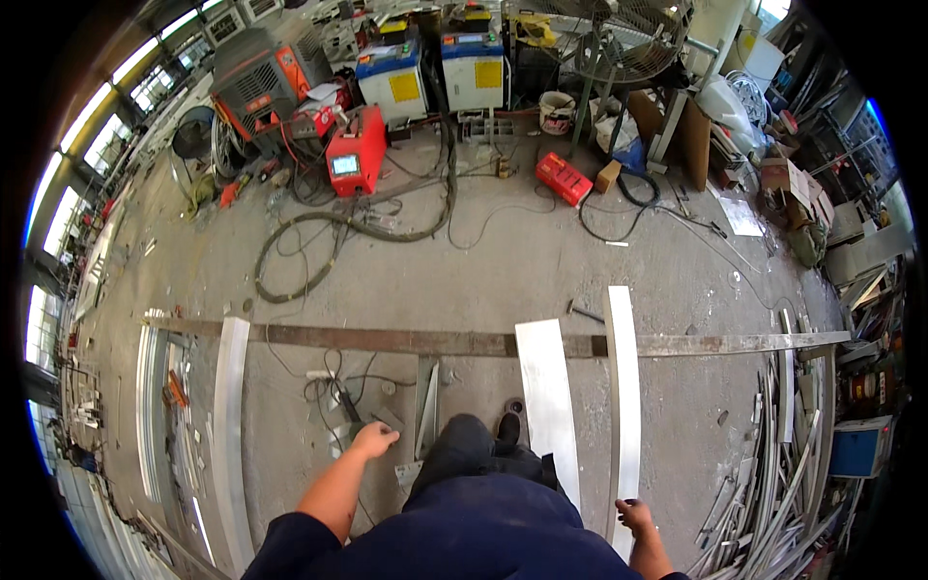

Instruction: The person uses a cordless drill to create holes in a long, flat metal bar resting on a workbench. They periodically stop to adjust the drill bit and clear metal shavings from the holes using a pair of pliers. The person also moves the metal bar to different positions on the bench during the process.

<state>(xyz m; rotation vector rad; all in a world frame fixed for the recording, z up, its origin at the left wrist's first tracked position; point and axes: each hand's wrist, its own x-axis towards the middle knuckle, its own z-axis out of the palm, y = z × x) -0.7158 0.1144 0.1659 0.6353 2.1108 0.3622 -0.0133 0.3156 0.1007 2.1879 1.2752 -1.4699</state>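
Note:
My left hand (375, 440) hangs over the floor left of my legs with its fingers curled together, and nothing shows in it. Nearest to it are an angle grinder (346, 401) with a dark cable and a narrow upright piece of metal channel (426, 406). My right hand (634, 514) is at the right edge of a long silver metal bar (623, 406); its fingers are bent, and whether they touch the bar or hold something small is hidden. A wider silver metal profile (547, 387) lies between that bar and my legs.
A long steel beam (435, 342) crosses the floor ahead, with another silver bar (230, 416) at left. A hammer (586, 311) lies beyond it. Farther off are a red machine (356, 155), a thick looped hose (280, 290) and a red case (564, 179). Scrap strips (773, 512) pile at right.

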